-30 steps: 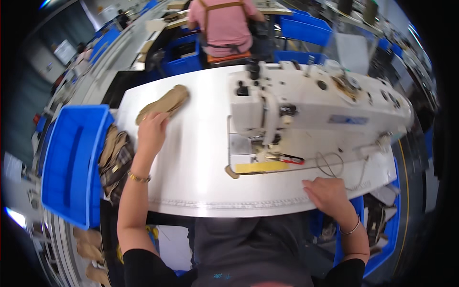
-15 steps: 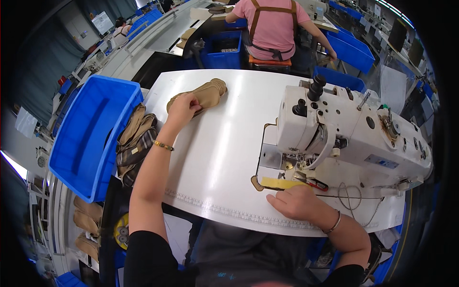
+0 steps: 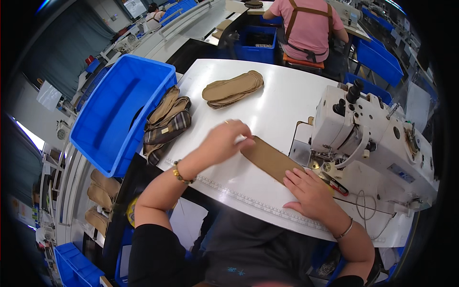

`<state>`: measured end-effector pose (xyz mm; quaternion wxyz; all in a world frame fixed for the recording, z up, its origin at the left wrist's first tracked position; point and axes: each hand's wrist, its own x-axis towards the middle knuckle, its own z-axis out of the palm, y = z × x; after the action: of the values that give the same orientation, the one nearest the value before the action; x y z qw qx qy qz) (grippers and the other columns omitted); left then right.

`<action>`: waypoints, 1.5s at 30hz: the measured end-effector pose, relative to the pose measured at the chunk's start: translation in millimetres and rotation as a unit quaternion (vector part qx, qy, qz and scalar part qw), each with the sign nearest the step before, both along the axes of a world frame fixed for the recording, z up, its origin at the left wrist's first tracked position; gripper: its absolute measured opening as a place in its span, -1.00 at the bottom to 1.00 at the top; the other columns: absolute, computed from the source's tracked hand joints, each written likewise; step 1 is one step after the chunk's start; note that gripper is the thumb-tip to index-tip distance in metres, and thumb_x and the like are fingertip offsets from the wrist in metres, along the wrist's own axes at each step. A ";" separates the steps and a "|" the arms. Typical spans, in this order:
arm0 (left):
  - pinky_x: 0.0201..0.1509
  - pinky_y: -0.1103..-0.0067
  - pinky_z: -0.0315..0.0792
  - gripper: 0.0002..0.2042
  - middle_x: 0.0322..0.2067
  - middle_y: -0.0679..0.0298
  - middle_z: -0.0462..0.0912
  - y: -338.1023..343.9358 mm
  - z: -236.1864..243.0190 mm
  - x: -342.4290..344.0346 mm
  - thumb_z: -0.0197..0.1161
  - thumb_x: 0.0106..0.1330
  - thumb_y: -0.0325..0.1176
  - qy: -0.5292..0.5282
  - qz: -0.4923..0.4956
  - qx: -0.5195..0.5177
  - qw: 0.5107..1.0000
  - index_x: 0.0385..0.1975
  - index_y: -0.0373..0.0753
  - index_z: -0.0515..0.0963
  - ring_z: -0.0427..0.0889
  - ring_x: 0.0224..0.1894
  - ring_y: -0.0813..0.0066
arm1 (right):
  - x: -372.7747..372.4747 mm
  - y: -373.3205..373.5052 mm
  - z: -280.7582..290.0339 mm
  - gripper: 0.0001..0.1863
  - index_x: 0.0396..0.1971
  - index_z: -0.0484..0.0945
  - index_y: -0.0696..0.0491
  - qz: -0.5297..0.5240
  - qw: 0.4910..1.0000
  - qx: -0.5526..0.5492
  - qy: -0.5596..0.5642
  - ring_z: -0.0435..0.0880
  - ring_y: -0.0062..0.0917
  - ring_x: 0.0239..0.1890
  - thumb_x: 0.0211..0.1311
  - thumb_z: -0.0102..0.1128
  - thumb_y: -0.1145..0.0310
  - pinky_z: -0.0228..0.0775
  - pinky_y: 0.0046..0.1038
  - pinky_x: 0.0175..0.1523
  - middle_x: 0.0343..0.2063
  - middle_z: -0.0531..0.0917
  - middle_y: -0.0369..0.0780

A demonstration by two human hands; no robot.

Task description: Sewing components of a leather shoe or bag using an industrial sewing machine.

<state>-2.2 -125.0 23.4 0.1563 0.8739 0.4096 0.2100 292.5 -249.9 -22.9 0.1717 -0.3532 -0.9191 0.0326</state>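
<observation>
Left hand (image 3: pixel 224 140) pinches the tan strip's (image 3: pixel 271 160) ten o'clock end; right hand (image 3: pixel 308 192) lies flat, fingers spread, pressing its four o'clock end, beside the sewing machine (image 3: pixel 368 138).

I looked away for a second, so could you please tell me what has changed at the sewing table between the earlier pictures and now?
The left hand left the stack of tan pieces at the far side and now holds one tan piece flat before the sewing machine. The right hand moved onto that piece's near end. The stack, the blue bin and the machine stayed put.
</observation>
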 end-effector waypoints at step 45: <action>0.50 -0.08 -0.12 -0.05 0.49 0.12 0.10 -98.8 -32.0 48.9 -0.11 0.28 0.47 -0.648 -0.175 -0.641 0.371 0.48 -0.17 0.09 0.01 0.53 0.03 | 7.5 -11.4 7.9 -0.80 -0.07 0.57 0.11 0.066 0.561 -0.559 0.607 0.61 -0.70 -0.15 0.39 0.21 0.38 0.53 -0.55 -0.07 -0.17 0.66 -0.32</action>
<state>46.7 -223.8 -8.6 0.9207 0.1596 0.0323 0.3546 300.0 -261.2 -15.0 0.4542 -0.2138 -0.4162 0.7581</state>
